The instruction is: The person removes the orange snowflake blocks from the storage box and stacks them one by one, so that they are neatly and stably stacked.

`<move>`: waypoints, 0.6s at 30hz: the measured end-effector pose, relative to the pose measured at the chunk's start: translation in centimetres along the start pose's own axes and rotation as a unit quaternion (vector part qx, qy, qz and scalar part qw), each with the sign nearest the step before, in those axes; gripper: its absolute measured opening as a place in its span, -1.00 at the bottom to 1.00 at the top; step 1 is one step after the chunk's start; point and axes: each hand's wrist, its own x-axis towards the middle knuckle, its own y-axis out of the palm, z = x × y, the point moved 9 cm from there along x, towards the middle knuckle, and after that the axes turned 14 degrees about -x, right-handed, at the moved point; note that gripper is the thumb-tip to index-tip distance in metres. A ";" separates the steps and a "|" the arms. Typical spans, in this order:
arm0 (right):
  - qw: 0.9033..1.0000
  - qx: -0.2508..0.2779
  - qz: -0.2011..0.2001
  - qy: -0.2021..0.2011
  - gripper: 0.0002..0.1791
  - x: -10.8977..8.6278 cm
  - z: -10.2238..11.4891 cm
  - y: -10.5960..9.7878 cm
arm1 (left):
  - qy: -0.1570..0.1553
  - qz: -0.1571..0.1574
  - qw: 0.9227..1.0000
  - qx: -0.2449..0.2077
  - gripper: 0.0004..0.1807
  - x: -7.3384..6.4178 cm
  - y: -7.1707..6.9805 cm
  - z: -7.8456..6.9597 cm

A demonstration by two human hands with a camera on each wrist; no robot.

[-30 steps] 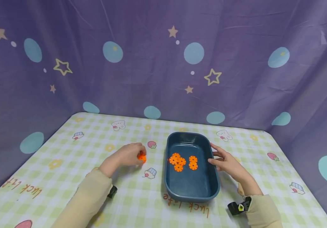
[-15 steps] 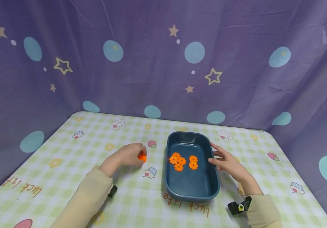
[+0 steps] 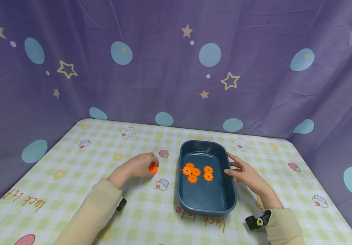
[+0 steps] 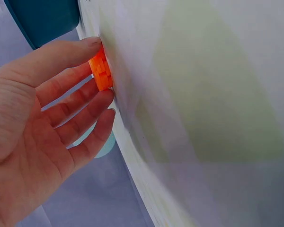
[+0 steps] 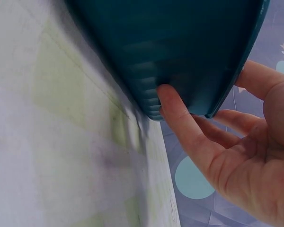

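Observation:
My left hand point(image 3: 140, 165) is low over the tablecloth, left of a dark blue plastic bin. Its thumb and fingertips pinch orange notched discs point(image 4: 102, 71), seen edge-on and stacked in the left wrist view, right at the cloth. The fingers partly hide them in the head view. Inside the bin point(image 3: 206, 200) lie several more flat orange notched discs point(image 3: 192, 178), a cluster at the left and a pair point(image 3: 208, 176) near the middle. My right hand point(image 3: 245, 175) touches the bin's right side with extended fingers, the thumb at the rim and a fingertip point(image 5: 168, 92) against the outer wall.
A green-and-white checked cloth point(image 3: 81, 163) with printed strawberries, cupcakes and flowers covers the table. Behind it hangs a purple curtain point(image 3: 163, 85) with stars and blue dots. Black wrist-worn devices point(image 3: 257, 222) sit near both sleeves.
The orange discs in my left hand have turned slightly, and that hand otherwise stays in place. My right hand and the bin hold still.

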 end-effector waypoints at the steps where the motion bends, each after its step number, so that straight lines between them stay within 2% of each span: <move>1: 1.000 0.000 0.000 0.000 -0.21 0.0 0.0 0.0 | 0.000 0.000 1.000 0.001 -0.78 0.0 0.0 0.0; 9: 1.000 -0.004 -0.001 -0.002 -0.21 0.0 0.0 0.0 | -0.005 0.004 1.000 0.003 -0.78 0.2 0.0 0.1; 18: 1.000 -0.003 0.001 0.001 -0.21 0.0 0.0 0.0 | -0.036 0.006 0.999 0.016 -0.68 0.1 -0.1 0.3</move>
